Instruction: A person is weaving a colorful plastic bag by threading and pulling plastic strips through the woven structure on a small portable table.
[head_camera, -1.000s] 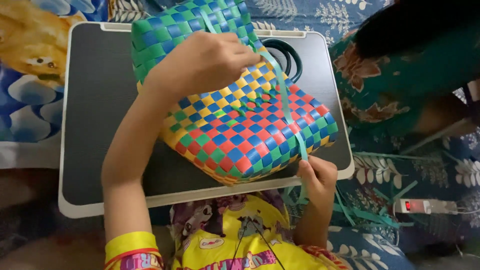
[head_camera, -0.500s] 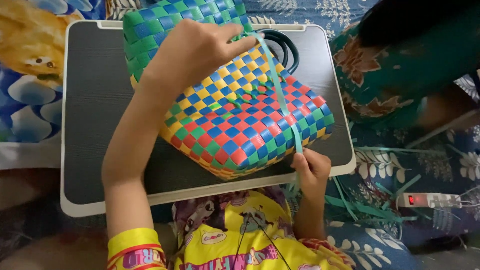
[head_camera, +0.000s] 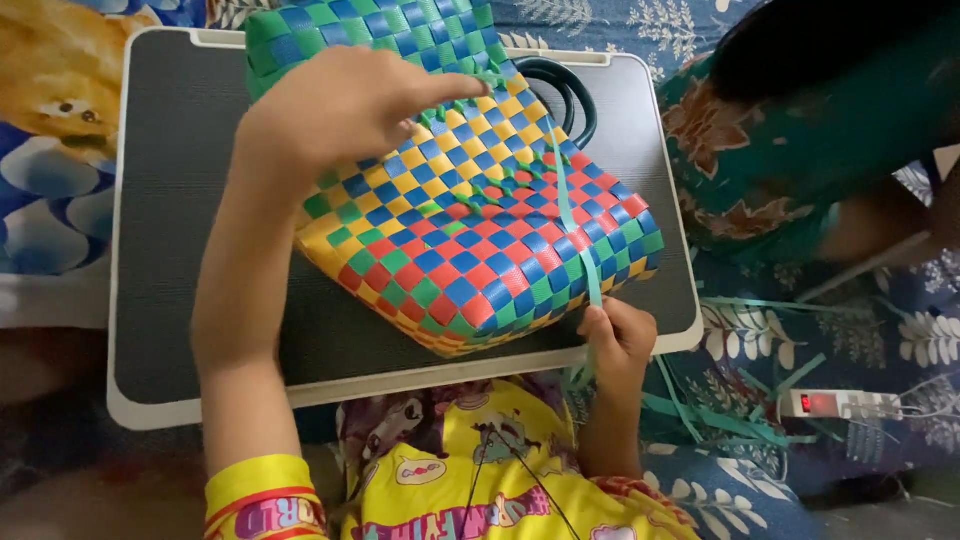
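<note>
A woven basket (head_camera: 470, 240) of red, blue, green and yellow plastic strips lies tilted on a dark lap tray (head_camera: 170, 200). My left hand (head_camera: 340, 110) rests on its upper side, fingers pressing the weave near a green strip. My right hand (head_camera: 615, 340) sits at the basket's lower right corner, pinching a thin green strip (head_camera: 575, 225) that runs taut up across the weave. A dark round handle (head_camera: 565, 85) shows behind the basket.
Another person in green patterned clothing (head_camera: 790, 150) sits at the right. Loose green strips (head_camera: 720, 420) lie on the blue floral cloth beside a white power strip (head_camera: 840, 403). A patterned blanket (head_camera: 50, 130) lies left of the tray.
The basket has shifted slightly left and turned. My left hand slid along its top, and my right hand drew the green strip down tighter.
</note>
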